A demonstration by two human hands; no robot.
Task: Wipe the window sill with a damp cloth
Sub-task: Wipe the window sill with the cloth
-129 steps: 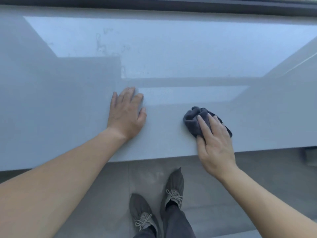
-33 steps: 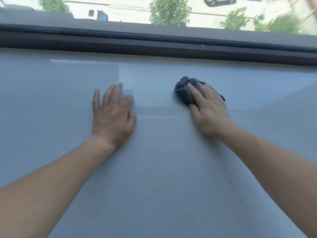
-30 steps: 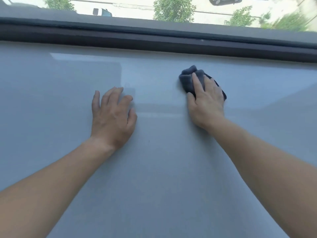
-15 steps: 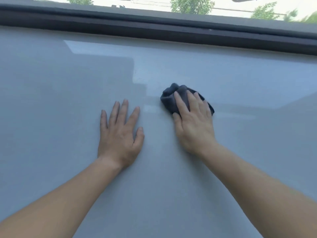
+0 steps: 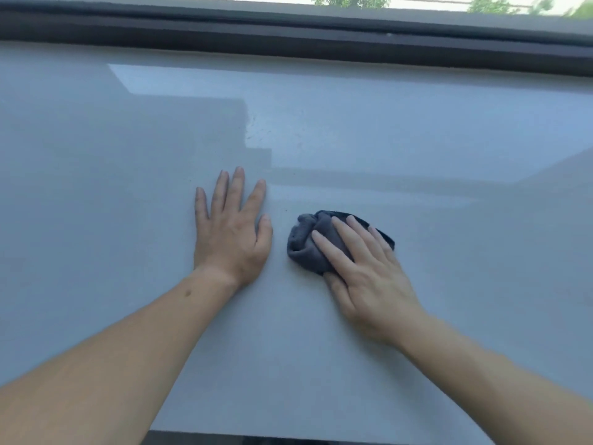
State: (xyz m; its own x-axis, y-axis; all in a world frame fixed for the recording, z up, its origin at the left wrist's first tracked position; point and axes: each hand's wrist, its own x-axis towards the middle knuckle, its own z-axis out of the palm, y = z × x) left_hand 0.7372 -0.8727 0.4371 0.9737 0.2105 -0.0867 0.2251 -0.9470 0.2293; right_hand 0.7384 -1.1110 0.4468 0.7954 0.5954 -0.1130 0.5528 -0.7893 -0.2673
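Note:
The wide pale grey window sill [image 5: 417,130] fills most of the view. My right hand [image 5: 365,274] presses a bunched dark grey cloth [image 5: 305,245] flat against the sill, fingers spread over it; the cloth's right part is hidden under the fingers. Just left of the cloth, my left hand [image 5: 231,232] lies flat on the sill, palm down, fingers apart, holding nothing. A few small dark specks show on the sill beyond the hands.
A dark window frame [image 5: 288,36] runs along the sill's far edge, with trees visible through the glass above it. The sill's near edge [image 5: 288,433] shows at the bottom, with dark floor below.
My right hand has drawn the cloth back from near the window frame toward me and slightly left, close to my left hand. The view has tilted down; the sill's near edge now shows.

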